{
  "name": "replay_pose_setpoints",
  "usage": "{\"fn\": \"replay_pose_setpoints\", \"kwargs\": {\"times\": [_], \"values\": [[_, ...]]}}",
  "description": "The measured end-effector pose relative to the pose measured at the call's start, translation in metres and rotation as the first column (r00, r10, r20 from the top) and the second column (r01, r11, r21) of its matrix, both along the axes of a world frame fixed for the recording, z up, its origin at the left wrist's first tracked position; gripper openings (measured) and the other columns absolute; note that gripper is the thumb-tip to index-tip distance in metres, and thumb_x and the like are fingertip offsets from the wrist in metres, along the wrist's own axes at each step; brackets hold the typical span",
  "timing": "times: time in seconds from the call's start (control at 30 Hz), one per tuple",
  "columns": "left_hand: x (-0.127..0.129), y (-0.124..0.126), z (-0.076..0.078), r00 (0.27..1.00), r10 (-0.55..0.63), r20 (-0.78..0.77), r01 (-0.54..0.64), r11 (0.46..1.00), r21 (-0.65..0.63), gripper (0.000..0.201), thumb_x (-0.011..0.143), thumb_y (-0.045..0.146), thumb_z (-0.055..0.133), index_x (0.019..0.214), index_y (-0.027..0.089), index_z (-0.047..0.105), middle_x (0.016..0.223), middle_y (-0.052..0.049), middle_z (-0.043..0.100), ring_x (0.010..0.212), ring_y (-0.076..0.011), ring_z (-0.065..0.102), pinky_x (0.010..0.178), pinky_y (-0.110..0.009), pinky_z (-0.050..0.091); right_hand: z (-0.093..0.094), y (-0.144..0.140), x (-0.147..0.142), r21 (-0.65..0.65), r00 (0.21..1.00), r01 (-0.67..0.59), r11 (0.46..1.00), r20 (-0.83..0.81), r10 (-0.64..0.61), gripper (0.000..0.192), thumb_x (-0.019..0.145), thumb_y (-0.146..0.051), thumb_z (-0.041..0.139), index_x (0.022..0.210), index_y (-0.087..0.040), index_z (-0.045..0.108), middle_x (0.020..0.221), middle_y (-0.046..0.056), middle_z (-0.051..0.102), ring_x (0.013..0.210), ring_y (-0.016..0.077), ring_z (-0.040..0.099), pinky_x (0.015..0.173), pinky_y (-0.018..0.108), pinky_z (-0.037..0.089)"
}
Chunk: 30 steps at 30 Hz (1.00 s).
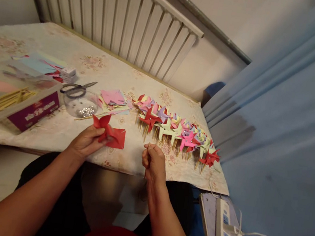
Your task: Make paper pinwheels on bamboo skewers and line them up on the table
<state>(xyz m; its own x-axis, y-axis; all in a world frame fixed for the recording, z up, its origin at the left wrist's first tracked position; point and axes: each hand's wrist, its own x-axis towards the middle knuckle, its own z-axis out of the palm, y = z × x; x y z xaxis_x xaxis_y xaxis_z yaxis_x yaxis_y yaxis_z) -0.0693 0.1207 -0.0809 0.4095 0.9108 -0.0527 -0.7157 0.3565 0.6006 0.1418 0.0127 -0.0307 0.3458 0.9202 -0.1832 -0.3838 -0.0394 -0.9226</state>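
My left hand (90, 139) is closed on a folded red paper pinwheel (103, 123), pinching it between thumb and fingers. A flat red paper piece (118, 139) shows just right of those fingers; whether it is joined to the pinwheel, I cannot tell. My right hand (154, 161) is curled around a thin wooden stick (145, 175), mostly hidden by the fingers, near the table's front edge. Beyond it stand rows of finished paper pinwheels (165, 129) on sticks, in red, pink, pale green and purple.
Left of my hands are a clear bowl (71, 106) of small shiny pins, scissors (75, 90), stacked coloured paper (114, 98) and a purple-labelled box (35, 112) with wooden sticks (4, 101). A power strip (224, 230) with cables lies at lower right. Blue curtain (287, 126) borders the right.
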Motion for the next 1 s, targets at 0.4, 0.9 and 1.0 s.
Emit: {"fn": "replay_pose_setpoints", "kwargs": {"times": [0.4,0.9,1.0], "values": [[0.076,0.055,-0.009,0.951,-0.291,0.102,0.285,0.956,0.069,0.022,0.063,0.013,0.084,0.079,0.010,0.070,0.073,-0.005,0.070,0.066,-0.0138,0.064,0.066,-0.025,0.054,0.006,0.035,-0.005,-0.028,0.995,0.079,0.996,0.059,-0.077,0.023,0.067,-0.037,0.068,0.074,-0.017,0.060,0.047,-0.006,0.055,0.032,0.0026,0.027,0.037,0.019,0.012],[0.070,0.058,-0.009,0.930,-0.342,0.131,0.330,0.938,0.107,0.022,0.062,0.012,0.085,0.080,0.011,0.073,0.074,-0.004,0.072,0.063,-0.0107,0.061,0.061,-0.020,0.049,0.004,0.056,-0.020,-0.031,0.992,0.098,0.995,0.087,-0.095,0.026,0.063,-0.036,0.072,0.075,-0.015,0.062,0.050,-0.005,0.058,0.033,0.0024,0.030,0.037,0.019,0.014],[0.070,0.058,-0.009,0.925,-0.355,0.134,0.337,0.931,0.139,0.021,0.064,0.013,0.085,0.081,0.012,0.073,0.071,-0.004,0.071,0.060,-0.0101,0.059,0.059,-0.020,0.048,0.005,0.056,-0.022,-0.032,0.990,0.105,0.994,0.100,-0.102,0.024,0.065,-0.036,0.072,0.073,-0.016,0.062,0.049,-0.006,0.056,0.033,0.0024,0.030,0.038,0.019,0.013]]}}
